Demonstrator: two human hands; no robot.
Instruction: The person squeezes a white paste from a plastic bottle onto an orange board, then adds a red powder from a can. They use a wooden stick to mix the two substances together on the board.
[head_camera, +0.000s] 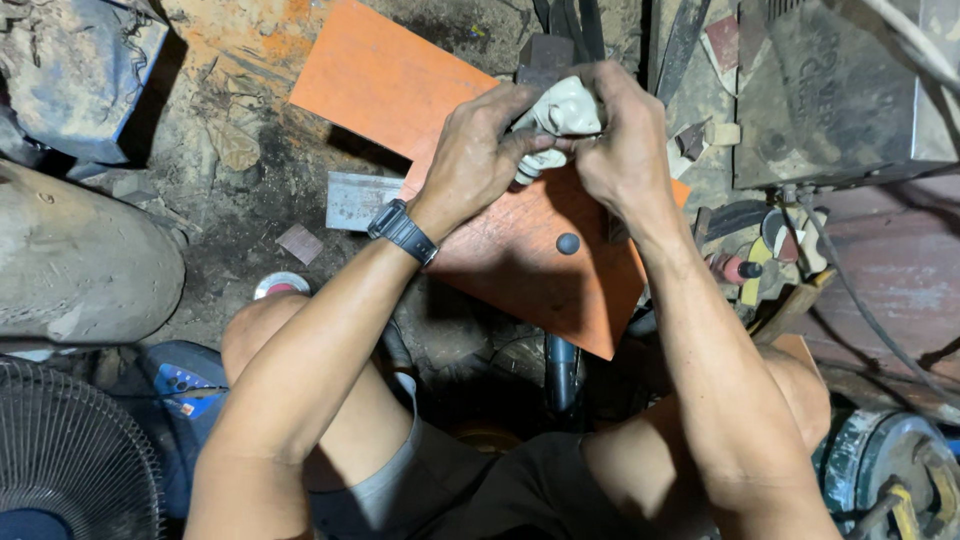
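Together, left hand (470, 160) and right hand (625, 140), fingers gripping pale crumpled cloth (565, 110), perhaps a glove, above orange sheet (400, 80)

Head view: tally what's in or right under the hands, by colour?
White: 1, crumpled cloth gripped by left hand and right hand
Orange: 1, flat sheet
Black: 2, wristwatch, small round knob
Total: 4

crumpled off-white rag (566, 112) | bunched, dirty | clasped between both hands | above orange sheet
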